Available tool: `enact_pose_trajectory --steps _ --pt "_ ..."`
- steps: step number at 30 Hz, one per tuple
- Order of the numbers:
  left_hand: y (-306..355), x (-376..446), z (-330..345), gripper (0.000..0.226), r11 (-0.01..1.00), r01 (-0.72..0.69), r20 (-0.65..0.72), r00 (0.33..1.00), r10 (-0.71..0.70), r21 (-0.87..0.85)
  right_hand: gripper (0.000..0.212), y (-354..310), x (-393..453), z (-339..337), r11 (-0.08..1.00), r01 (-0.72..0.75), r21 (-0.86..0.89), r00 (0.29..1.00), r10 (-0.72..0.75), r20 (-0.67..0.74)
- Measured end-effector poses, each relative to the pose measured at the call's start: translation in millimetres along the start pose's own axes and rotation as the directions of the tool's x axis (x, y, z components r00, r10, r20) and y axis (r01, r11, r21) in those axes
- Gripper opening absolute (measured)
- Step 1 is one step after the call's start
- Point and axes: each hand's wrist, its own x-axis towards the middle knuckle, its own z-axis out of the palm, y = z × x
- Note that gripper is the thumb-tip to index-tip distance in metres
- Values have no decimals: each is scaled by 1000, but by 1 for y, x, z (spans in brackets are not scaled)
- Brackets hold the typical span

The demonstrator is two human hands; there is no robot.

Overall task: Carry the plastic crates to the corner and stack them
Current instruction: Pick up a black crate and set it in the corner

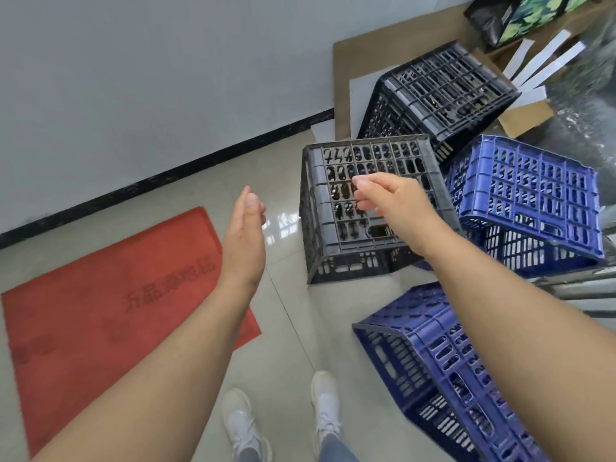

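Several plastic crates lie upside down on the tiled floor. A grey crate (336,235) stands in the middle. Behind it is a black crate (443,91), to its right a blue crate (533,195), and a second blue crate (443,368) lies tilted near my feet. My right hand (386,198) hovers above the grey crate's upturned bottom, fingers loosely curled and holding nothing. My left hand (245,228) is stretched out flat to the left of the grey crate, apart from it and empty.
A red doormat (100,295) lies on the floor at the left. The white wall with a black skirting (200,158) runs behind. Cardboard sheets (353,61) and white strips (546,58) lean at the back right. A metal railing (583,285) is at the right.
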Motion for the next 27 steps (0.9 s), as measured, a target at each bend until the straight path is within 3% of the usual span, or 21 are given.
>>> enact_pose_trajectory --steps 10,15,18,21,24,27 --pt "-54 19 57 51 997 79 -60 995 -80 -16 24 86 47 -35 984 -82 -156 988 101 115" --pt "-74 24 71 51 995 97 -50 994 -97 0 26 113 62 -41 929 -110 -352 968 180 173" --pt "-85 28 75 51 995 104 -48 993 -104 5 35 133 68 -37 820 -114 -561 951 253 178" --pt "-96 31 75 51 993 117 -46 992 -117 1 40 151 70 -25 613 -21 -790 954 250 168" --pt "-107 36 69 50 992 126 -59 990 -125 3 43 162 73 -16 477 65 -876 977 148 153" --pt "-119 40 56 49 990 142 -82 986 -142 -8 58 172 77 -9 430 125 -894 970 137 202"
